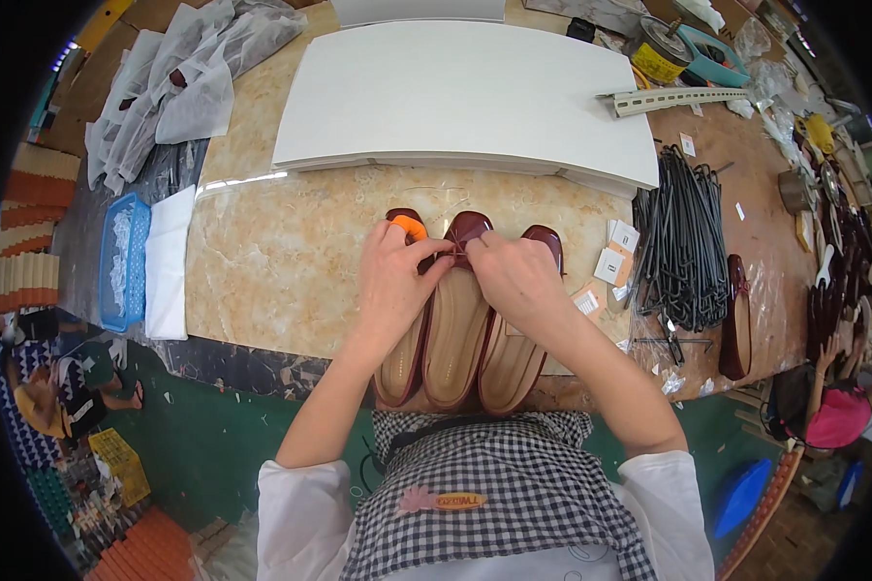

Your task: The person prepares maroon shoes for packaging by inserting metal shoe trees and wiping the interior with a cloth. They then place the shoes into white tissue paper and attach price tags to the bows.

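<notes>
Three dark red patent flat shoes with tan insoles stand side by side at the table's front edge, toes pointing away from me. Both hands meet over the vamp of the middle shoe [452, 329]. There my left hand [393, 281] and my right hand [518, 283] pinch a thin dark red bow [458, 250] from either side. An orange looped piece [409, 228] sits at my left fingers, over the toe of the left shoe [398, 373]; what it belongs to is hidden. My right forearm passes above the right shoe [515, 363].
A stack of white board [465, 92] lies beyond the shoes. To the right are small paper tags [610, 263], a heap of black rods [683, 242] and another red shoe [737, 320]. At left stand a blue basket [126, 261] and tissue-wrapped items [194, 87]. Other people work at both sides.
</notes>
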`<state>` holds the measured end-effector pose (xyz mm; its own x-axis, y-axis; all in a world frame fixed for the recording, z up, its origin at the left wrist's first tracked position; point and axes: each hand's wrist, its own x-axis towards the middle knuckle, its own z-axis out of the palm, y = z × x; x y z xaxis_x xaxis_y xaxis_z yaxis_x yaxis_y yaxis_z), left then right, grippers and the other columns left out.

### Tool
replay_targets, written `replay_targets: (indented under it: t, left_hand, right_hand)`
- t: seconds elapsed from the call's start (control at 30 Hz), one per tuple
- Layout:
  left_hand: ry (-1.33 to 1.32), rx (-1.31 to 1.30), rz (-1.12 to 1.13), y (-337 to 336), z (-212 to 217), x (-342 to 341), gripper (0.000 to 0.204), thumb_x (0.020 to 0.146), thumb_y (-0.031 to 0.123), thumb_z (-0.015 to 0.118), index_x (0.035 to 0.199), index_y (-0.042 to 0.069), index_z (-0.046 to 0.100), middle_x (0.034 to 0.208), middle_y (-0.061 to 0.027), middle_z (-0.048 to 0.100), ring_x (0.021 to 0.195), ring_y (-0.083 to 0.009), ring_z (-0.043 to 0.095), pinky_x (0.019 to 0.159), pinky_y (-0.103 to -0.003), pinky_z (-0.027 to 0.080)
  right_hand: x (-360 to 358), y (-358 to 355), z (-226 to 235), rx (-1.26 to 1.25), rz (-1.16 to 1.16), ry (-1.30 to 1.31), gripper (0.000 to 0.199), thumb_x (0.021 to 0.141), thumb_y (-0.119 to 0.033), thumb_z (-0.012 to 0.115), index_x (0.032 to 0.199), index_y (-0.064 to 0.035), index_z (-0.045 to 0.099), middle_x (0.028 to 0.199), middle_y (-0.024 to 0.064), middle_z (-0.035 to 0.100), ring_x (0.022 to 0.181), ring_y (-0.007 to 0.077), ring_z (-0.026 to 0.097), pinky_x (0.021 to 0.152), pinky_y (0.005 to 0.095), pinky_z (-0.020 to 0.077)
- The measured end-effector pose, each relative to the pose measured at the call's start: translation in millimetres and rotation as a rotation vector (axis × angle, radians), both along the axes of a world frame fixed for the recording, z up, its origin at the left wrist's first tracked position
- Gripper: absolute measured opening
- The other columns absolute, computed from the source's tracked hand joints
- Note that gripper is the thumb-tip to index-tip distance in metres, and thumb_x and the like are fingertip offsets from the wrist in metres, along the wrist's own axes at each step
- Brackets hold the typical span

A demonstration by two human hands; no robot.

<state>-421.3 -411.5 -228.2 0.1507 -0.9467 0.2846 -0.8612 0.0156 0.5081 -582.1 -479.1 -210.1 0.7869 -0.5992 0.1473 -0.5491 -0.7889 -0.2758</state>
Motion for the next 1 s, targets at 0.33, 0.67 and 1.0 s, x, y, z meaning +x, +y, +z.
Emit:
replay_targets:
  t: [0.33, 0.67, 1.0]
  left_hand:
    - [0.397, 0.16, -0.046, -4.6, 16.2, 28.3, 0.013, 0.075, 0.018, 0.069, 0.075, 0.005, 0.071, 0.08, -0.01, 0.063, 0.076, -0.02, 0.057, 0.067, -0.036, 0.047]
    - [1.222, 0.312, 0.06, -21.9, 11.9, 3.2, 0.019, 0.09, 0.018, 0.061, 0.096, 0.0, 0.067, 0.087, -0.0082, 0.069, 0.072, -0.0102, 0.063, 0.064, -0.022, 0.05]
    - [0.734, 0.292, -0.018, -30.1, 25.6, -9.7, 0.014, 0.086, 0.012, 0.065, 0.091, 0.001, 0.07, 0.081, -0.0045, 0.066, 0.07, -0.0089, 0.06, 0.063, -0.022, 0.046]
  right_hand:
    - [-21.7, -40.6, 16.6, 1.028, -0.131, -0.312, 0.022, 0.089, -0.02, 0.061, 0.09, 0.0017, 0.063, 0.078, 0.0052, 0.065, 0.063, 0.0136, 0.061, 0.061, 0.0272, 0.0491]
    - [-42.0, -38.5, 3.8, 1.283, -0.116, -0.557, 0.024, 0.093, -0.014, 0.058, 0.11, 0.0016, 0.065, 0.09, 0.0024, 0.066, 0.078, 0.0063, 0.06, 0.073, 0.0236, 0.0493]
    - [-27.0, -45.3, -9.1, 1.096, -0.252, -0.63, 0.014, 0.085, -0.008, 0.067, 0.095, 0.0017, 0.068, 0.085, 0.0032, 0.068, 0.08, 0.0073, 0.061, 0.072, 0.0211, 0.0487]
